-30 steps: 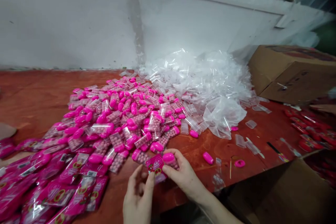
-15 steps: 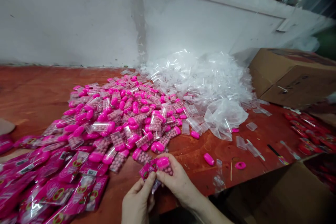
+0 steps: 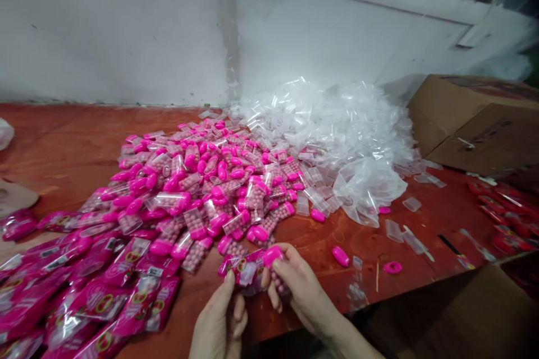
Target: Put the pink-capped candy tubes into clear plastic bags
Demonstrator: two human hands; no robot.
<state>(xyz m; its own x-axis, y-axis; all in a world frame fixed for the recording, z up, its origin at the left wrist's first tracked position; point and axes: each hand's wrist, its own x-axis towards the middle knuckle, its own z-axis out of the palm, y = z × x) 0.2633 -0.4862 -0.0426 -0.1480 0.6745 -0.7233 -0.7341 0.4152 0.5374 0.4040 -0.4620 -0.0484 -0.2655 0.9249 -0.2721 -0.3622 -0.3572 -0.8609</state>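
Note:
My right hand (image 3: 301, 286) is closed round a clear candy tube with a pink cap (image 3: 274, 261). My left hand (image 3: 221, 320) pinches a pink printed wrapper bag (image 3: 244, 270) against that tube, just above the red table's front edge. A heap of pink-capped candy tubes (image 3: 210, 185) lies just beyond my hands. Finished pink packets (image 3: 105, 297) are piled at the lower left.
A mound of clear plastic bags (image 3: 337, 129) sits at the back against the white wall. A brown carton (image 3: 475, 120) stands at the right, another carton edge (image 3: 455, 314) at the lower right. Loose pink caps (image 3: 340, 256) and red packets (image 3: 505, 219) lie on the red table (image 3: 63, 146).
The wrapper has turned from upright to lying sideways against the tube, and both hands have shifted slightly. The view has drifted a little to the left.

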